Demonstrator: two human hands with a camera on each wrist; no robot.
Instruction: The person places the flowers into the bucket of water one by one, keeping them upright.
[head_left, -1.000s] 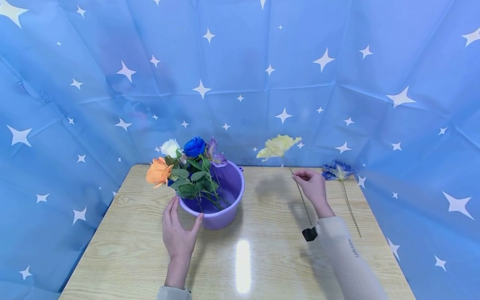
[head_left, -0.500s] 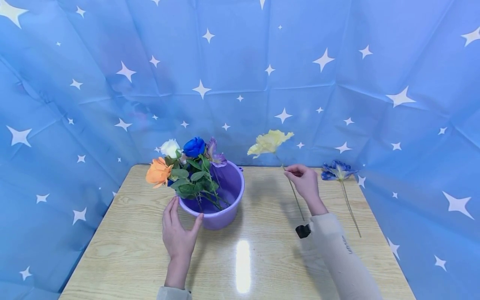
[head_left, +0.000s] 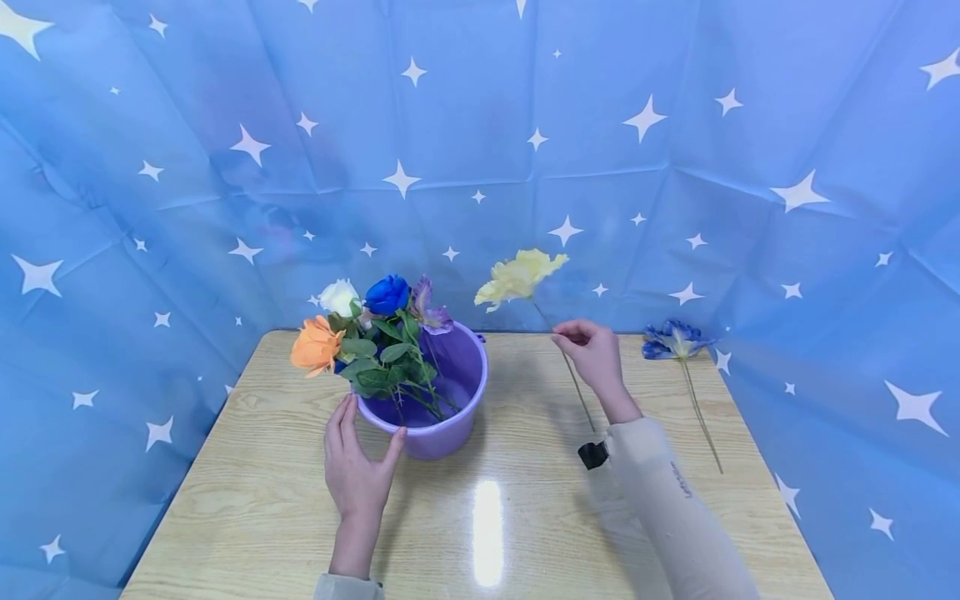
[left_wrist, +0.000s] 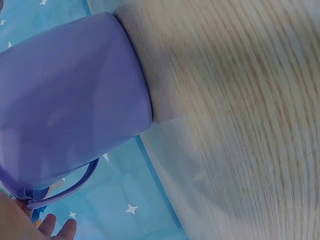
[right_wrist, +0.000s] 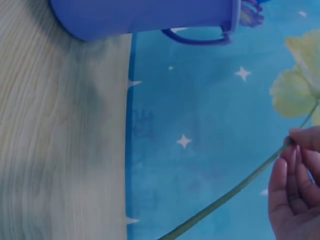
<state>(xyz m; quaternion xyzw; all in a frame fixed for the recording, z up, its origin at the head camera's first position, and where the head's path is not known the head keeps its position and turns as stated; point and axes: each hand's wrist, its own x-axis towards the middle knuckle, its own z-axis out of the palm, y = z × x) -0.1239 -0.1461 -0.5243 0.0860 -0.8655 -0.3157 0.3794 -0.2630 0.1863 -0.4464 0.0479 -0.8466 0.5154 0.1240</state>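
My right hand (head_left: 592,358) pinches the thin green stem of a yellow artificial flower (head_left: 521,279) between thumb and fingertips. The flower is raised above the table, its bloom up and tilted left; in the right wrist view the stem (right_wrist: 220,200) runs below the fingers. My left hand (head_left: 360,467) is spread against the near-left side of a purple bucket (head_left: 442,442), thumb and fingertips at its rim. In the bucket lean an orange flower (head_left: 317,344), a white rose (head_left: 340,297), a blue rose (head_left: 387,295) and a purple flower (head_left: 430,308).
A blue flower (head_left: 677,340) with a bare stem lies at the table's back right. The wooden table (head_left: 255,500) ends at a blue star-printed cloth (head_left: 480,108) behind and on both sides. The bucket's handle (left_wrist: 75,187) hangs on its far side.
My right hand has moved left with the yellow flower, bringing its bloom closer to the bucket and slightly higher. The left hand and the bucket have stayed put.
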